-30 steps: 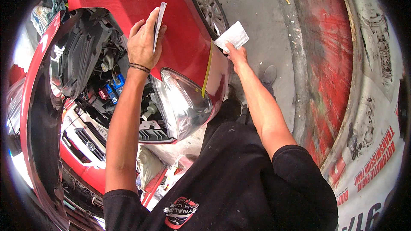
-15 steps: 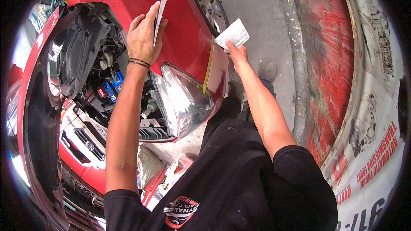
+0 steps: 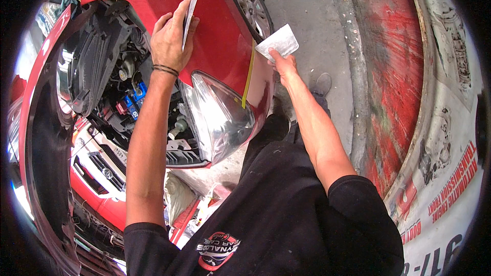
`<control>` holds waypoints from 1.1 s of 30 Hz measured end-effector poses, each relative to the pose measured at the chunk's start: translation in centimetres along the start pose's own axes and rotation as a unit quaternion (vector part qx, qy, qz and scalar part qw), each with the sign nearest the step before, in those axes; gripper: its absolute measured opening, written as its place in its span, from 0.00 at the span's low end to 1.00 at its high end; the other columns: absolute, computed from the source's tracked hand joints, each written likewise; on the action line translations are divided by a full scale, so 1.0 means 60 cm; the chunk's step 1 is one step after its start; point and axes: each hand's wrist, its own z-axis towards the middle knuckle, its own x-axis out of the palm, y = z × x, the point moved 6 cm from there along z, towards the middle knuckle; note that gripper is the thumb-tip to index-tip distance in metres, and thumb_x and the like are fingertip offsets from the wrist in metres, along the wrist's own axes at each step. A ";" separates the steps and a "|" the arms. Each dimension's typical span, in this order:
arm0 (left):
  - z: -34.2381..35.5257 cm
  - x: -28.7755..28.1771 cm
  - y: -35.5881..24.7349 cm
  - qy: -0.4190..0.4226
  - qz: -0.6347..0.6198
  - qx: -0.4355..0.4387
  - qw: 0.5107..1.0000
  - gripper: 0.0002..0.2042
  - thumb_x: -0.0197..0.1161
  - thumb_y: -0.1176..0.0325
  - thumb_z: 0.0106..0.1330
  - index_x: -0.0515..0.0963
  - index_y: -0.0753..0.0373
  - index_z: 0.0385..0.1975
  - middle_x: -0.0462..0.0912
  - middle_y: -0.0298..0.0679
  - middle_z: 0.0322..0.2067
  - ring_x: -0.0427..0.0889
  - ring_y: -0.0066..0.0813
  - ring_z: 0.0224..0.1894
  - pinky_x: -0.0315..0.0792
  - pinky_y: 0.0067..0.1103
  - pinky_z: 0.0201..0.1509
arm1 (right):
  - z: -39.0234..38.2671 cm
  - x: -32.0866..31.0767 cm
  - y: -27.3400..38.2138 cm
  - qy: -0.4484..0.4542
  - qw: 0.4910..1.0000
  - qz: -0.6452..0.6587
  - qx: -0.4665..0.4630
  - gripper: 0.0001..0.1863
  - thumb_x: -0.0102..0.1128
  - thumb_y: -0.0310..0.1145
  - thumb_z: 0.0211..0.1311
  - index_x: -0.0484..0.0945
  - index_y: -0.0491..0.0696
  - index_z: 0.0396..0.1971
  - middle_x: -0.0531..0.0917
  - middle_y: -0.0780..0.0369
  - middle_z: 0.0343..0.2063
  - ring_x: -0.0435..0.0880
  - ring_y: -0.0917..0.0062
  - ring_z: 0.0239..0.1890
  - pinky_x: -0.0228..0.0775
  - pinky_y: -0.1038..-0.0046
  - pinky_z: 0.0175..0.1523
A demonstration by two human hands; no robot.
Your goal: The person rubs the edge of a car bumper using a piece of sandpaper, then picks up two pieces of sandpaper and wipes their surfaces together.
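Note:
My left hand point(image 3: 170, 41) is closed around a thin, flat grey plate point(image 3: 190, 16), held edge-on above the red car's fender point(image 3: 217, 36). To its right, my right hand point(image 3: 284, 65) pinches a flat whitish rectangular plate point(image 3: 280, 41) with rounded corners, thumb on its upper face. That plate hangs near the front wheel point(image 3: 249, 0), over the edge of the bumper. Both plates look like putty spreaders, but the exact kind is unclear. Yellow tape point(image 3: 249, 79) runs along the seam beside the clear headlight point(image 3: 221, 115).
The open engine bay point(image 3: 128, 71) lies to my left, with a blue battery point(image 3: 135, 97) inside. A raised red panel point(image 3: 38, 82) curves along the far left. Another red vehicle point(image 3: 99, 174) stands below it. On the right, a concrete curb point(image 3: 353, 71) borders a red-stained surface point(image 3: 394, 61).
My left hand and its plate have risen slightly in the picture. The plate in my right hand has tilted a little; both hands keep their hold.

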 end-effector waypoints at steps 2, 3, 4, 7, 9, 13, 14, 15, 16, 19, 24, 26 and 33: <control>-0.002 0.004 0.006 0.005 0.000 -0.007 1.000 0.22 0.62 0.59 0.77 0.71 0.55 0.68 0.90 0.43 0.37 0.90 0.37 0.42 0.77 0.35 0.61 | -0.006 0.000 0.000 0.002 1.000 -0.001 0.004 0.22 0.76 0.46 0.62 0.85 0.44 0.47 0.89 0.63 0.41 0.88 0.76 0.35 0.75 0.72 0.39; -0.002 0.003 0.005 0.002 -0.001 -0.004 1.000 0.22 0.62 0.59 0.77 0.72 0.55 0.68 0.90 0.43 0.37 0.90 0.37 0.42 0.77 0.35 0.61 | -0.007 -0.002 -0.001 0.006 1.000 -0.002 0.006 0.22 0.76 0.45 0.62 0.85 0.44 0.47 0.89 0.63 0.41 0.88 0.77 0.35 0.75 0.73 0.39; -0.002 0.002 0.004 0.000 -0.002 -0.002 1.000 0.22 0.62 0.59 0.77 0.72 0.55 0.68 0.90 0.42 0.37 0.90 0.37 0.41 0.77 0.35 0.61 | -0.008 -0.003 -0.001 0.011 1.000 -0.002 0.008 0.22 0.76 0.45 0.62 0.85 0.44 0.47 0.89 0.63 0.41 0.88 0.77 0.35 0.74 0.73 0.39; 0.001 0.000 0.000 -0.001 -0.016 0.002 1.000 0.22 0.62 0.59 0.77 0.72 0.55 0.68 0.91 0.42 0.37 0.90 0.38 0.42 0.77 0.35 0.61 | -0.008 -0.016 -0.012 -0.006 0.998 -0.041 0.036 0.22 0.76 0.45 0.62 0.85 0.44 0.47 0.89 0.63 0.41 0.87 0.77 0.34 0.74 0.73 0.40; 0.002 -0.002 -0.001 -0.001 -0.017 0.000 1.000 0.22 0.62 0.59 0.77 0.71 0.55 0.68 0.91 0.42 0.38 0.90 0.38 0.42 0.77 0.35 0.61 | -0.013 -0.019 -0.022 0.003 0.999 -0.025 0.023 0.21 0.76 0.45 0.62 0.85 0.45 0.47 0.89 0.64 0.41 0.87 0.78 0.34 0.74 0.72 0.40; -0.003 0.000 0.004 0.005 -0.007 -0.010 1.000 0.23 0.62 0.60 0.76 0.71 0.56 0.68 0.91 0.42 0.38 0.90 0.38 0.43 0.76 0.35 0.62 | -0.046 -0.017 -0.025 0.005 1.000 0.010 0.021 0.20 0.75 0.39 0.63 0.84 0.37 0.45 0.87 0.60 0.44 0.86 0.75 0.39 0.84 0.72 0.41; -0.002 -0.001 0.005 0.008 -0.008 -0.012 1.000 0.23 0.62 0.60 0.76 0.71 0.56 0.68 0.91 0.43 0.39 0.90 0.38 0.43 0.76 0.34 0.62 | -0.048 -0.015 -0.029 -0.001 0.999 0.034 0.014 0.21 0.75 0.41 0.63 0.84 0.41 0.47 0.88 0.62 0.44 0.86 0.76 0.37 0.80 0.72 0.42; -0.001 -0.001 0.003 0.003 -0.010 -0.007 1.000 0.23 0.62 0.60 0.76 0.71 0.56 0.68 0.91 0.43 0.39 0.90 0.38 0.44 0.76 0.34 0.62 | -0.051 -0.012 -0.034 -0.007 0.998 0.059 0.007 0.22 0.75 0.44 0.63 0.83 0.45 0.50 0.88 0.64 0.44 0.86 0.77 0.36 0.76 0.72 0.42; 0.000 -0.001 0.000 -0.001 -0.011 -0.003 1.000 0.23 0.62 0.60 0.76 0.71 0.56 0.68 0.90 0.43 0.40 0.90 0.38 0.44 0.76 0.34 0.62 | -0.051 -0.011 -0.036 -0.012 0.996 0.083 0.000 0.23 0.75 0.47 0.63 0.83 0.49 0.52 0.89 0.66 0.44 0.86 0.78 0.34 0.72 0.72 0.43; -0.001 -0.001 0.002 0.004 -0.006 -0.004 1.000 0.23 0.62 0.60 0.76 0.71 0.56 0.69 0.90 0.44 0.41 0.90 0.38 0.45 0.76 0.34 0.62 | -0.043 -0.002 -0.022 -0.029 0.994 0.107 -0.025 0.25 0.75 0.48 0.63 0.81 0.49 0.54 0.89 0.65 0.45 0.87 0.77 0.36 0.72 0.72 0.44; -0.004 0.003 0.003 0.018 -0.005 -0.015 1.000 0.27 0.63 0.69 0.75 0.68 0.49 0.73 0.91 0.38 0.44 0.89 0.35 0.52 0.75 0.34 0.63 | -0.014 0.005 -0.024 -0.036 0.998 0.042 0.004 0.25 0.75 0.48 0.62 0.83 0.47 0.52 0.89 0.65 0.45 0.89 0.75 0.40 0.72 0.71 0.43; -0.004 0.003 0.003 0.020 -0.005 -0.015 1.000 0.26 0.62 0.68 0.75 0.68 0.49 0.73 0.91 0.39 0.44 0.89 0.35 0.52 0.75 0.33 0.63 | -0.009 0.007 -0.024 -0.035 0.999 0.040 0.001 0.25 0.75 0.47 0.62 0.83 0.46 0.51 0.89 0.65 0.45 0.89 0.75 0.40 0.73 0.71 0.42; -0.003 -0.001 0.003 -0.011 0.005 0.009 1.000 0.24 0.65 0.62 0.74 0.71 0.55 0.68 0.90 0.43 0.41 0.90 0.37 0.45 0.75 0.34 0.63 | -0.027 0.023 0.020 -0.100 0.988 -0.115 -0.007 0.25 0.73 0.44 0.64 0.83 0.34 0.44 0.89 0.54 0.40 0.90 0.70 0.37 0.81 0.66 0.41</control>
